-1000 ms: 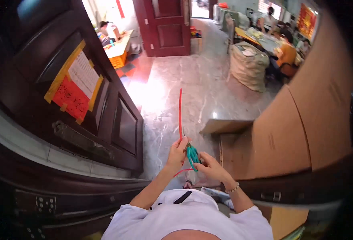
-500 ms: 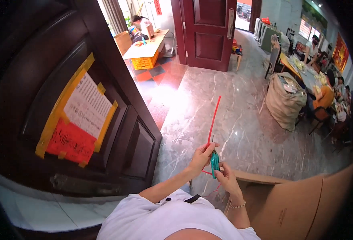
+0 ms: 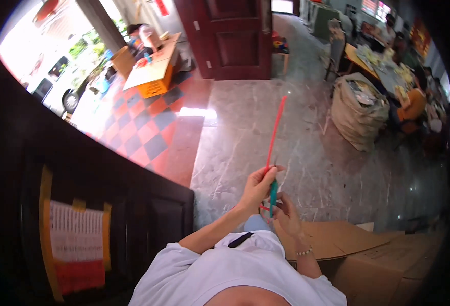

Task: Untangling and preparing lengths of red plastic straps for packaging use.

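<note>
Held out in front of my body, my left hand is closed in a pinch on a long, narrow red strip. The strip points up and away from the fingers. A short red piece shows below that hand; I cannot tell whether it is the same strip. My right hand is closed round the lower part of a small hand tool with teal handles. The tool's upper end reaches my left fingertips, which partly hide it. Whether its jaws touch the strip cannot be made out.
A dark door with taped papers stands at my left. Cardboard boxes lie close by my right arm. Farther off are a stuffed woven sack, a maroon door, a table above an orange crate, and people seated at work tables.
The view has shifted, bringing more of the tiled area and a parked vehicle outside into sight. Both hands keep their holds and appear slightly higher in the picture.
</note>
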Demonstrator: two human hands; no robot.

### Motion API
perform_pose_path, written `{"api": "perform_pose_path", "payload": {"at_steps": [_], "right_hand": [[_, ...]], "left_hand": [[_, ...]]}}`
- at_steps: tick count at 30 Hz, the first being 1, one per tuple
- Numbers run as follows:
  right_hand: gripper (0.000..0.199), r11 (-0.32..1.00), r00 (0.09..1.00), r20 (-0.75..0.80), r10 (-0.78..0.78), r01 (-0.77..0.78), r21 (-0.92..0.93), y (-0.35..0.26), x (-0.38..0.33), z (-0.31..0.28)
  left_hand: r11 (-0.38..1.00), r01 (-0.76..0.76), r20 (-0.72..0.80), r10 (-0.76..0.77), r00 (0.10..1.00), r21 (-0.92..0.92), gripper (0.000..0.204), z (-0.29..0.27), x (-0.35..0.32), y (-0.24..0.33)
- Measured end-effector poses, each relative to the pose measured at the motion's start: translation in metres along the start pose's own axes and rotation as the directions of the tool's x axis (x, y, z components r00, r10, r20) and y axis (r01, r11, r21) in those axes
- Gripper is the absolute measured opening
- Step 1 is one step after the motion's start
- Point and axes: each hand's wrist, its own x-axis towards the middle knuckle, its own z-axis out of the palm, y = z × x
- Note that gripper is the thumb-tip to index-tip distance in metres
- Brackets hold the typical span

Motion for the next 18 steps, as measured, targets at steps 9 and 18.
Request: {"api": "perform_pose_path", "payload": {"at_steps": [9,18], "right_hand": [[0.026,0.985,0.996,-0.055,-0.067,0.057,-0.165,-0.032,0.138,-0.088],[0.028,0.993,0.990,-0.131,-0.045,0.030,-0.112,-0.061,0.287,-0.189]], "left_hand": [[0.992,0.086,-0.018,-0.085,0.996,0.097,0.032,0.003,0.170,0.030],[0.975,0.173,0.063,-0.166,0.984,-0.142,0.022,0.021,0.360,0.065]]}}
